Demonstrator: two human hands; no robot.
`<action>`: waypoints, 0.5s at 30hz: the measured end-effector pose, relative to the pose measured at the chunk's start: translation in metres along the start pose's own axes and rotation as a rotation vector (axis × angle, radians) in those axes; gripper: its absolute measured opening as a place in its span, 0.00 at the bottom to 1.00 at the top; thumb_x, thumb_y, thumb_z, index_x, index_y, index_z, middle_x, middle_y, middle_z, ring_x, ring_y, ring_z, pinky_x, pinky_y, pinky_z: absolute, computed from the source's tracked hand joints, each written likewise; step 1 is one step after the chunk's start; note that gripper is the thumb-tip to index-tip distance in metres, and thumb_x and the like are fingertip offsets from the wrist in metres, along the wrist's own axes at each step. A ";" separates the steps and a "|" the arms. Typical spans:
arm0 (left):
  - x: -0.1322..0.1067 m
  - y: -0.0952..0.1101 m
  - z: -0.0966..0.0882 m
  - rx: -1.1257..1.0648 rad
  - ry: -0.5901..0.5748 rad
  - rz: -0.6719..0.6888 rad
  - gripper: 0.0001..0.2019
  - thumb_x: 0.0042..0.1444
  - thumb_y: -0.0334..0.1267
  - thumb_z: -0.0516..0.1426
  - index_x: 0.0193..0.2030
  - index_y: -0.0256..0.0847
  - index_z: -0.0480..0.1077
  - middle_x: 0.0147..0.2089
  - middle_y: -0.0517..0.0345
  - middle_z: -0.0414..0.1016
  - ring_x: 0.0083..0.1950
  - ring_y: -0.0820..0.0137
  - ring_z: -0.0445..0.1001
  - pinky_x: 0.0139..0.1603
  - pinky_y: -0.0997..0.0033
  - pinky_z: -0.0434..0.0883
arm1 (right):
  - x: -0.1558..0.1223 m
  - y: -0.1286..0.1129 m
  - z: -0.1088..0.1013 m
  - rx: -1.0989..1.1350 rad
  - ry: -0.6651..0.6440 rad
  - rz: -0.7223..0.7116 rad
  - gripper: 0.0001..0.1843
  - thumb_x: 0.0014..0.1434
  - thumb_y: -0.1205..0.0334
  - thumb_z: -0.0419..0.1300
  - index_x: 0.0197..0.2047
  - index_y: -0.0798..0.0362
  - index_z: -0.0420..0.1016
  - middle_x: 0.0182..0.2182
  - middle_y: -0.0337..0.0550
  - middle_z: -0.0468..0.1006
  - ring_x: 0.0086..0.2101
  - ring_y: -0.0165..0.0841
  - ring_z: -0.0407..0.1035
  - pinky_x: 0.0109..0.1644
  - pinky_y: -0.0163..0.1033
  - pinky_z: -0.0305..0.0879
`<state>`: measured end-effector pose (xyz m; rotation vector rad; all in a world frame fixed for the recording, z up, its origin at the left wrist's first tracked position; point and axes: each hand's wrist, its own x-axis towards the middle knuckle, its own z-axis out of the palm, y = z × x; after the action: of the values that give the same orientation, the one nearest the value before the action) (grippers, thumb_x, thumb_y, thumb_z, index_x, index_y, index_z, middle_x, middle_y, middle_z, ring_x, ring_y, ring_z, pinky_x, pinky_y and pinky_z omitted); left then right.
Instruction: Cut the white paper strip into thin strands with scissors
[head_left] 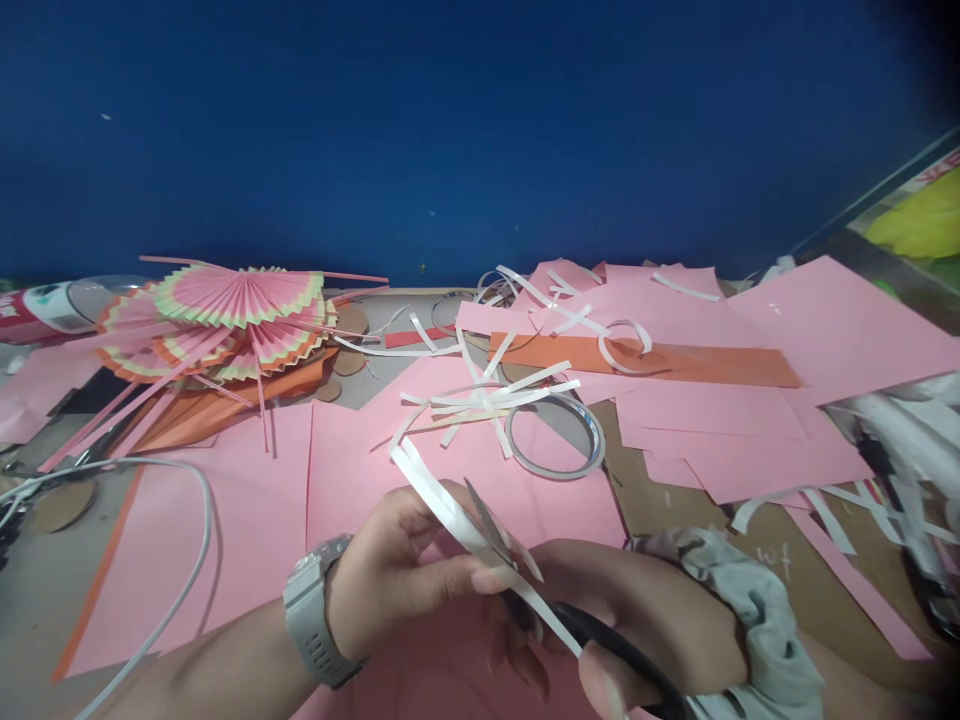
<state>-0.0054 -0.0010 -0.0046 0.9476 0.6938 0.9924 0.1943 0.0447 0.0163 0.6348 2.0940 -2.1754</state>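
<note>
— How were you holding that white strip point(450, 505)?

— My left hand point(390, 575) pinched it between thumb and fingertips, pulling it taut and slanted above the pink paper point(247, 520), so the blades could meet it cleanly.

— And the scissors point(525, 575)?

— My right hand point(645, 630) was clenched through the black handles, blades parted around the strip. The tape roll point(555, 437) lay just beyond, near the loose white offcuts point(480, 400), with the folded paper fans point(232, 320) stacked well apart on the left.
</note>
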 end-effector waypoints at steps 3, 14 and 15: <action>-0.001 0.000 -0.001 0.020 -0.003 -0.019 0.04 0.54 0.30 0.61 0.37 0.37 0.74 0.37 0.53 0.78 0.39 0.69 0.77 0.42 0.71 0.74 | -0.003 0.001 0.006 0.086 0.128 -0.034 0.40 0.47 0.24 0.49 0.39 0.53 0.78 0.27 0.42 0.72 0.31 0.32 0.68 0.39 0.34 0.67; -0.001 0.001 -0.002 0.029 -0.022 -0.021 0.04 0.54 0.30 0.61 0.37 0.36 0.73 0.37 0.52 0.79 0.39 0.69 0.77 0.42 0.71 0.74 | -0.001 0.003 0.003 0.145 0.083 -0.037 0.37 0.46 0.27 0.53 0.36 0.54 0.76 0.30 0.43 0.73 0.29 0.30 0.66 0.36 0.34 0.65; -0.001 0.001 -0.001 0.029 -0.023 -0.024 0.03 0.54 0.30 0.60 0.37 0.36 0.73 0.38 0.52 0.79 0.40 0.68 0.77 0.42 0.71 0.74 | -0.002 0.003 0.005 0.146 0.085 -0.025 0.37 0.46 0.26 0.52 0.36 0.54 0.76 0.30 0.43 0.73 0.29 0.30 0.66 0.36 0.34 0.65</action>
<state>-0.0073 -0.0007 -0.0041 0.9728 0.7008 0.9517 0.1957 0.0397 0.0139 0.7284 2.0056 -2.3726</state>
